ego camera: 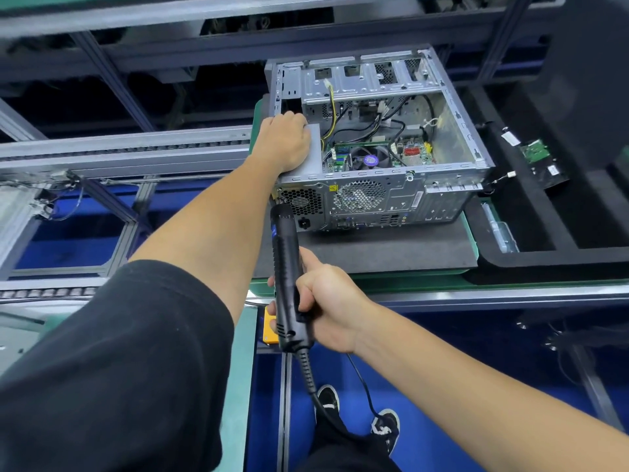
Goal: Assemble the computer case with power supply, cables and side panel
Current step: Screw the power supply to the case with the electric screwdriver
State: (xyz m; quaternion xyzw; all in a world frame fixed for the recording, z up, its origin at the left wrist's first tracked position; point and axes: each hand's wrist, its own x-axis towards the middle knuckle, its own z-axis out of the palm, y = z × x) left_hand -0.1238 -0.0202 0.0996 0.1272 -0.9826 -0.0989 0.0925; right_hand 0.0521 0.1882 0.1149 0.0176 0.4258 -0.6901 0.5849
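Note:
An open grey computer case (452,131) lies on its side on a dark foam mat (391,250), its rear panel facing me. Inside show the motherboard, a CPU fan (369,160) and several cables. The grey power supply (315,149) sits in the case's near left corner. My left hand (284,144) rests on top of the power supply, fingers curled over its far edge. My right hand (326,308) grips a black electric screwdriver (287,270), whose tip points at the case's rear left corner beside the power supply's vent.
A black foam tray (561,233) to the right holds a green circuit board (536,153) and small parts. A conveyor rail (119,151) runs to the left. A yellow button box (269,330) sits at the bench's edge. The screwdriver's cord hangs down toward my feet.

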